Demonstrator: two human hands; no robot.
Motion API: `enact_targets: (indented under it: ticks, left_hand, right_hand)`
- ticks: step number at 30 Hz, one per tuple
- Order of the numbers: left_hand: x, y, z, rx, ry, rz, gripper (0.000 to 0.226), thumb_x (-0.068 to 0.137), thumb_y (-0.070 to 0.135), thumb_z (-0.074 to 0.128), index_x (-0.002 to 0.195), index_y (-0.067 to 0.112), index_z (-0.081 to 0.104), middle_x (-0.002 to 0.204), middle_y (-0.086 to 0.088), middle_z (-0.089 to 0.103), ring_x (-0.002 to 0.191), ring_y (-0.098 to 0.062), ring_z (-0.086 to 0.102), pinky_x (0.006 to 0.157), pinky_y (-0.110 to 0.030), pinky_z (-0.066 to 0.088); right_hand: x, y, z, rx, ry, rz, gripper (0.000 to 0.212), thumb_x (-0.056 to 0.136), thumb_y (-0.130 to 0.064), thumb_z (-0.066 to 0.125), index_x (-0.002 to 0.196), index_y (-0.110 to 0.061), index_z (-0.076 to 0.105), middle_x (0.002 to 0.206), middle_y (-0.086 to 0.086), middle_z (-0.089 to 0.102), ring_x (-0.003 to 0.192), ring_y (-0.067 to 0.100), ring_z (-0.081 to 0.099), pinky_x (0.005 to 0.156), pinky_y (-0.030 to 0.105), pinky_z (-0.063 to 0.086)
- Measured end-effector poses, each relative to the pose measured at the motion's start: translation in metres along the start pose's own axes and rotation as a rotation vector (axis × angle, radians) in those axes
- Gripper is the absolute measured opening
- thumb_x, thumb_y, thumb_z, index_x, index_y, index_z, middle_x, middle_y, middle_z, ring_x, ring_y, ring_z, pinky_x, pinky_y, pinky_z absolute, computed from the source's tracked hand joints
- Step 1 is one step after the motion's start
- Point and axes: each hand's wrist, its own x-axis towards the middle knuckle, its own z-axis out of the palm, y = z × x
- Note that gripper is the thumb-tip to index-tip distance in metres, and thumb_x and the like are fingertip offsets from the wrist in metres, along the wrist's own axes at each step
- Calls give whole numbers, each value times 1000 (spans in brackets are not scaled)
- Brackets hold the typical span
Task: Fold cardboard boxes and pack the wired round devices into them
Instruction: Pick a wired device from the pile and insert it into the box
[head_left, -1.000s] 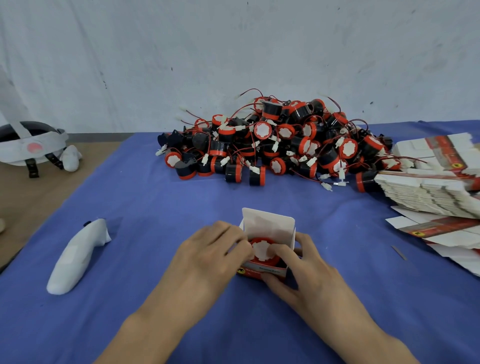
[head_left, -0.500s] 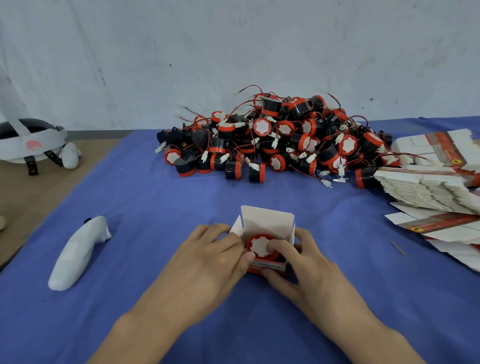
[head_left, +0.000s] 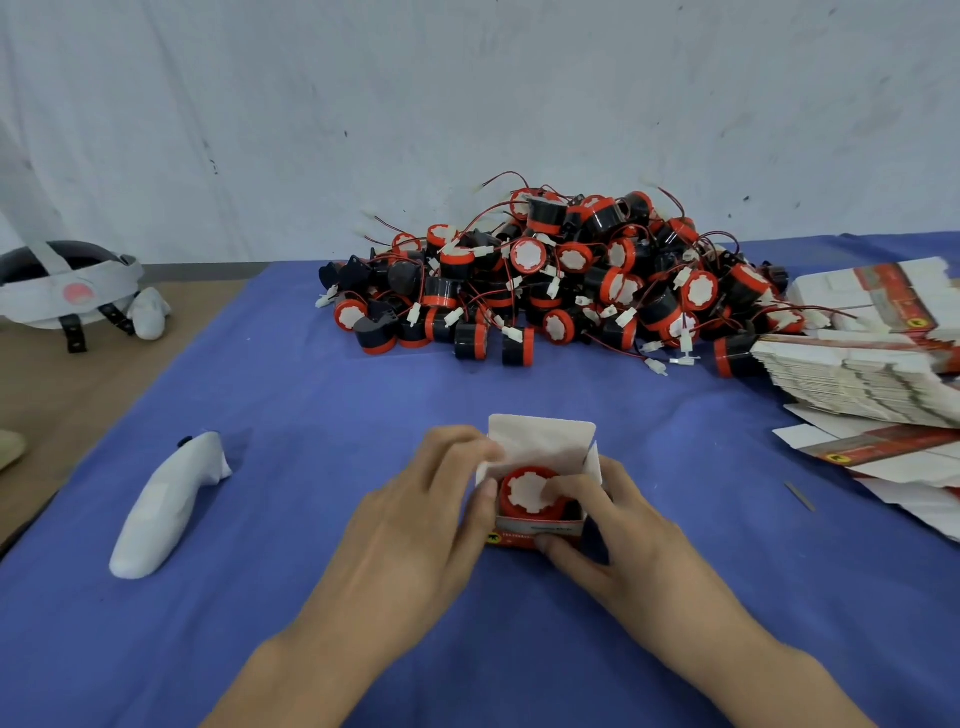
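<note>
One cardboard box (head_left: 540, 447) stands open near the front of the blue table (head_left: 311, 415), its white top flap upright, a wired round device (head_left: 527, 491) sitting in it red cap up. The left hand (head_left: 415, 525) grips the box's left side with curled fingers. The right hand (head_left: 623, 535) pinches the near wall, forefinger hooked onto the device's white disc, thumb on the printed front.

To my eye the cap rides level with the rim or a touch above it. I can't see its wire. If that lead is bunched underneath, the flap may not tuck. Pushing harder could buckle the thin walls or tip the box.
</note>
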Motion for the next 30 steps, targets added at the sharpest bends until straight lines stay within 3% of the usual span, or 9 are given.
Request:
enact_targets:
  ticks: [2,4,8,11,16,21,25,30]
  left_hand:
    - [-1,-1,1,-194,-9,-128,26,101,47,35,126,45,39,129,30,44,95,2,62,67,-18,52]
    - [-2,-4,2,-304,-27,-214,27,97,50,36,124,53,39,122,36,52,107,11,57,77,-9,47]
    - [1,-6,5,-433,12,-311,26,91,60,39,115,54,48,113,37,58,106,12,57,80,-1,40]
    - [2,-8,11,-506,33,-352,28,89,58,39,110,49,56,109,33,60,106,8,57,78,-1,39]
    - [5,-8,15,-545,23,-321,21,94,45,44,103,48,62,113,25,60,105,5,58,80,-4,41]
    - [6,-13,17,-599,-64,-366,29,93,52,42,118,56,56,112,31,55,107,9,55,82,-2,39]
    - [7,-14,20,-594,-118,-364,28,92,55,40,115,59,55,112,30,52,108,6,54,84,-4,39]
    - [8,-13,29,-605,-114,-346,28,95,45,47,117,46,65,113,28,56,109,5,56,82,-7,43]
  right_hand:
    - [0,3,-3,123,-48,-17,27,93,-53,55,118,-52,43,133,-32,40,95,2,58,74,18,50]
    - [2,4,-5,284,-77,-44,18,100,-42,54,116,-50,49,133,-29,46,105,1,58,80,11,46]
    - [4,5,-4,535,-93,-22,36,103,-12,52,119,-43,57,131,-20,57,119,2,56,89,7,43]
    - [6,7,-5,688,-85,94,43,99,-11,60,122,-47,53,126,-19,64,120,3,59,92,13,47]
    - [9,6,-6,723,-44,160,65,93,-4,67,127,-54,43,131,-23,62,123,3,58,100,18,47]
    - [10,3,-9,718,-47,176,67,92,-10,70,124,-64,47,130,-33,59,125,-5,54,108,25,45]
    - [10,3,-9,724,-80,197,65,89,-28,72,139,-58,44,137,-27,57,133,0,49,113,36,42]
    - [9,8,-10,741,-134,196,65,89,-41,63,147,-55,37,150,-19,48,137,7,47,115,41,40]
